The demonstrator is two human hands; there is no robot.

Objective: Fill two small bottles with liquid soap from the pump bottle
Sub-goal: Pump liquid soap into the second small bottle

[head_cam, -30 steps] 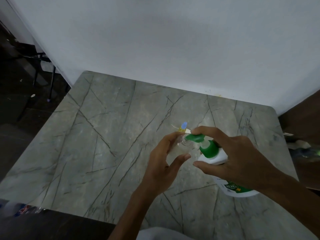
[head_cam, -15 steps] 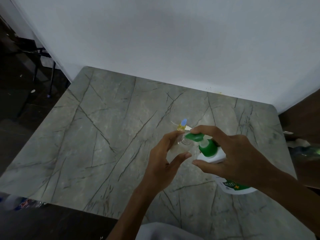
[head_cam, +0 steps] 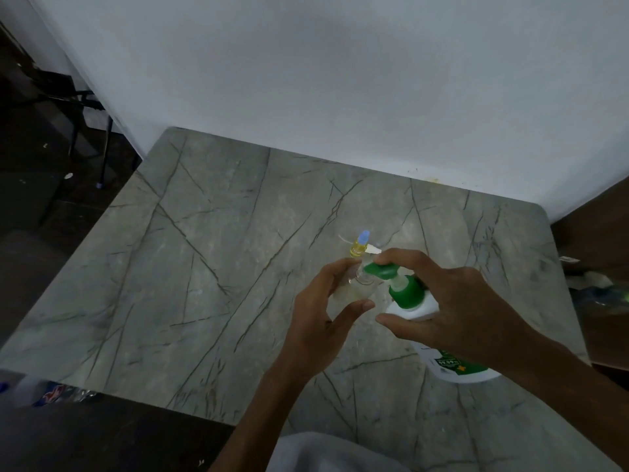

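Observation:
A white pump bottle [head_cam: 456, 367] with a green pump head [head_cam: 384, 270] stands on the marble table [head_cam: 190, 287]. My right hand [head_cam: 452, 311] grips its neck, with the index finger lying on the pump head. My left hand [head_cam: 323, 318] holds a small clear bottle [head_cam: 360, 281] with its open mouth right under the green spout. A second small bottle [head_cam: 359, 246], filled with yellow liquid and capped in blue, stands upright just behind. A small white cap-like piece [head_cam: 374, 249] lies beside it.
A white wall [head_cam: 340, 80] rises at the table's far edge. Dark chair legs [head_cam: 85, 107] stand on the floor at far left. Clutter [head_cam: 599, 291] lies past the table's right edge. Plastic packaging [head_cam: 58, 393] sits below the near left edge.
Both hands and both bottles hold nearly the same pose. The view has shifted slightly; the pump head looks pressed a little lower.

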